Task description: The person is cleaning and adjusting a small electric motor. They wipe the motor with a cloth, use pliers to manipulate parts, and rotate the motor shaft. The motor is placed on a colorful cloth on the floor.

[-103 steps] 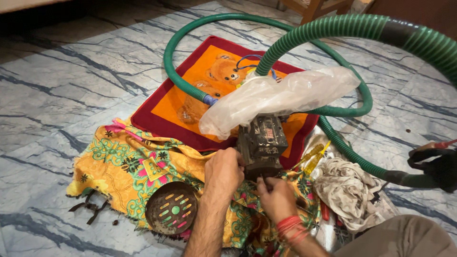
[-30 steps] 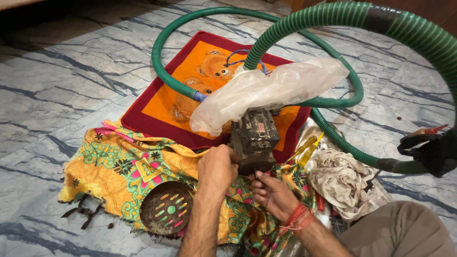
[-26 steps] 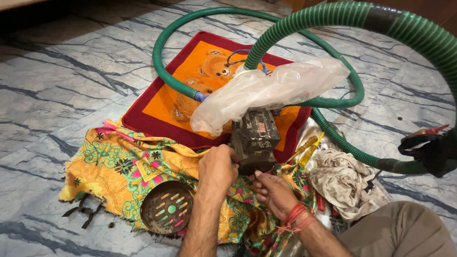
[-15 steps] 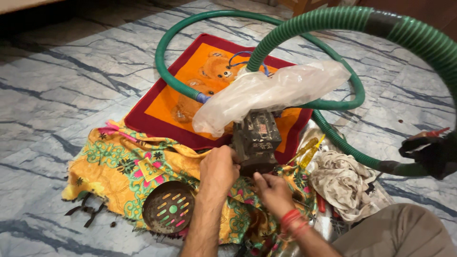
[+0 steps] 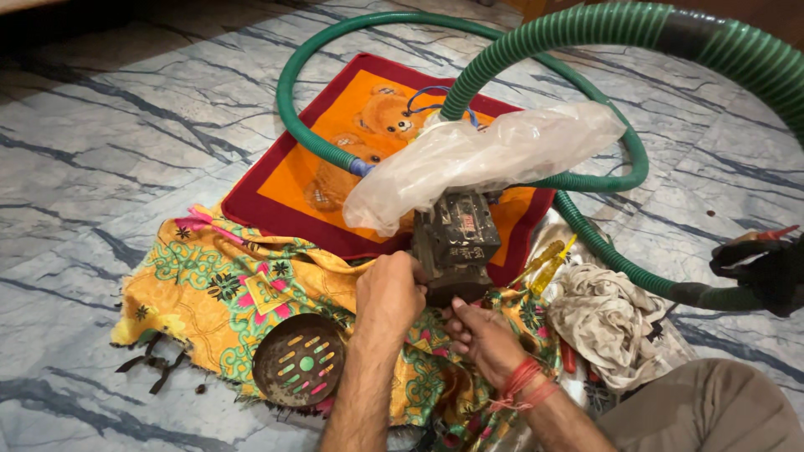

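**Both hands at the near end of the dark motor**

Head view. I look down from above my hands, and this is the only view I have.

The dark motor (image 5: 456,243) sits in the middle, partly on the flowery yellow cloth (image 5: 226,289) and partly on the red and orange mat (image 5: 335,167). Its long side runs away from me, from its near end by my hands up toward the clear plastic bag (image 5: 486,155) that covers its far end. So the motor lies straight ahead of both hands, and just above them in the picture.

My left hand (image 5: 387,295) is curled up and pressed against the near left corner of the motor. The fingers are bent in tight, like a narrow fist. I cannot tell if something small is inside it.

My right hand (image 5: 484,339) is lower and to the right, with red thread on the wrist. Its fingers point up and touch the bottom edge of the motor. They are partly bent, not wide. I cannot see anything held in them.

The left hand is a bit farther up the motor. The right hand is under its near end. Both are touching it.

A round brown cover with coloured slots (image 5: 299,360) lies on the cloth, left of my left arm and apart from the motor. A thick green hose (image 5: 586,25) loops around the mat. A crumpled rag (image 5: 611,322) lies to the right, and yellow tools (image 5: 546,261) poke out between the rag and the motor.
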